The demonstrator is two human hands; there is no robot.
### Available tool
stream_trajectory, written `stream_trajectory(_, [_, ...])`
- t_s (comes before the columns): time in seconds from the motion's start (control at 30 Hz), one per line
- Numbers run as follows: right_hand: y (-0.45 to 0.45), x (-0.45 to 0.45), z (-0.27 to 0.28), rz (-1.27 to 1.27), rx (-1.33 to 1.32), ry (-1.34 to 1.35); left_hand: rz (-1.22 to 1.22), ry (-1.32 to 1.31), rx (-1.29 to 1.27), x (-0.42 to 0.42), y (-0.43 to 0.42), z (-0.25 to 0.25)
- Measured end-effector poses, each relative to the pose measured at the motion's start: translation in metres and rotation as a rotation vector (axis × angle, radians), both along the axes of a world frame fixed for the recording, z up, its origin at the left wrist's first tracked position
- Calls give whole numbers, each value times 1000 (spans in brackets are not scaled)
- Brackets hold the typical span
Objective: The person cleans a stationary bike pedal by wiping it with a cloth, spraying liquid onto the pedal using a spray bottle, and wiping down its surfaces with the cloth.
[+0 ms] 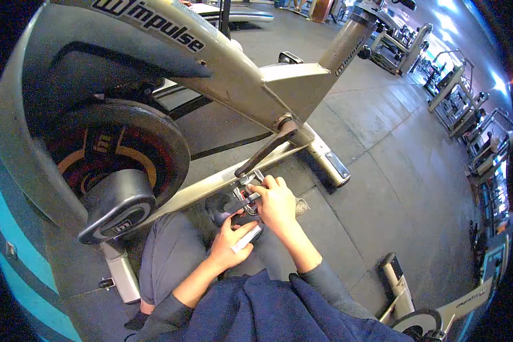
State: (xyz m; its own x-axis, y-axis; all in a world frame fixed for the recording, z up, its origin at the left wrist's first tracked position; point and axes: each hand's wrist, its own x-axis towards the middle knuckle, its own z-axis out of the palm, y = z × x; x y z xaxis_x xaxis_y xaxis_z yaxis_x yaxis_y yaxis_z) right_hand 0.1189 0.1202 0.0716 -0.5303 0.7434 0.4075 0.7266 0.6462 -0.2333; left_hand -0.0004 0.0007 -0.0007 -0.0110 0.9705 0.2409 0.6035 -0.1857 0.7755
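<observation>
Crouching close to one exercise bike (233,77), a person in one navy top (256,308) has two grey sleeves (330,288) reaching forward and two bare hands at work low beside the frame. The left hand (227,246) is mostly closed, its fingers and thumb curled around one small white block (247,238), the fingertips touching the underside of one pedal (246,198). The right hand (276,206) is partly closed, thumb and bent fingers holding that same pedal from above; whether a smaller piece sits inside its grasp, I cannot tell. The pedal hangs at the lower end of one crank (268,149), between the two hands and just above the trousers (174,256).

Past the hands, the bike shows one large dark wheel (174,137) on the left and two floor feet, one near (119,271) and one farther (330,162). A second pedal (290,57) shows beyond the frame. Two blue bands (20,251) run along the left edge. Part of one other bike (461,308) stands at lower right, well apart on the dark mat floor (393,188). Farthest off, several gym machines (453,88) line the right side under several bright lights (446,23).
</observation>
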Motion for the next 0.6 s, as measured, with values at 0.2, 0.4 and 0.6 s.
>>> stream_trajectory(0.2, [23, -13, -2, 64, 2, -30, 15, -45, -18, 1, 1, 0])
stream_trajectory(0.4, [32, -5, 0, 186, 29, 14, 56, -27, -7, 4, -1, 9])
stream_trajectory(0.6, [18, 1, -1, 173, 16, -82, 42, -32, 73, 2, -1, 11])
